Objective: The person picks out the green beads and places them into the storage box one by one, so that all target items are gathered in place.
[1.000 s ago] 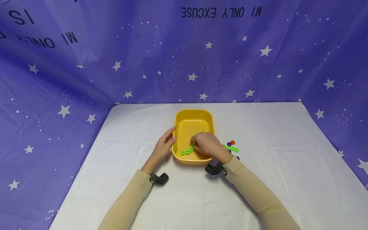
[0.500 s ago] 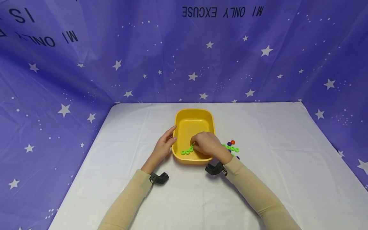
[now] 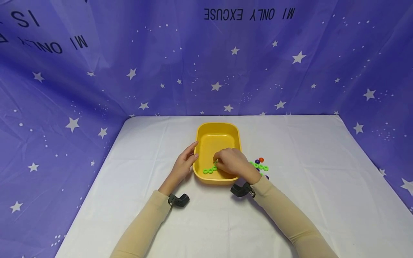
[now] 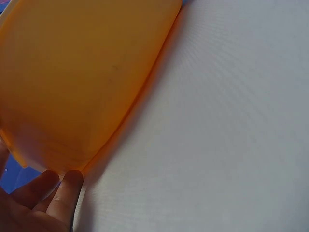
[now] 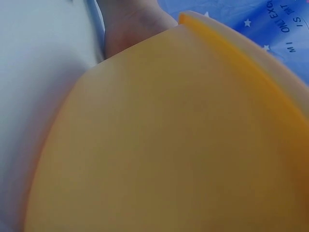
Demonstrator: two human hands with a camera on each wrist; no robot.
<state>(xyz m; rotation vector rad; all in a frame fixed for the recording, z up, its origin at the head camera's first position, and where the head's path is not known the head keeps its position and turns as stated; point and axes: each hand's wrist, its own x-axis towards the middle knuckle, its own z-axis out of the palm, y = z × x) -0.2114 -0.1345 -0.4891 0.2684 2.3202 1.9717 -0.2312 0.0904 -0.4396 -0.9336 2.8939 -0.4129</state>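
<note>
In the head view, my left hand [image 3: 182,165] lies along the left wall of a yellow bin [image 3: 217,182], its fingers and thumb extended against the rim. The left wrist view has fingertips touching the outer wall of the bin [image 4: 91,77]. Inside the bin, my right hand [image 3: 231,161] has its fingers bent down, pinching a small green ring [image 3: 216,163], mostly covered by the fingertips. Several green rings [image 3: 210,171] form a curved row left of that hand. The right wrist view is filled by the bin's outer wall [image 5: 159,135], with skin beyond its edge and the fingertips hidden.
Right of the bin, partly behind my right wrist, lie several more green rings [image 3: 261,166], dark purple beads [image 3: 257,161] and an orange-red bead [image 3: 261,159] on the white cloth [image 3: 200,222]. A purple starry curtain [image 3: 180,57] surrounds the table's back and sides.
The green ring at my right fingertips has shifted very slightly to the left. Both hands and the bin are otherwise where they were.
</note>
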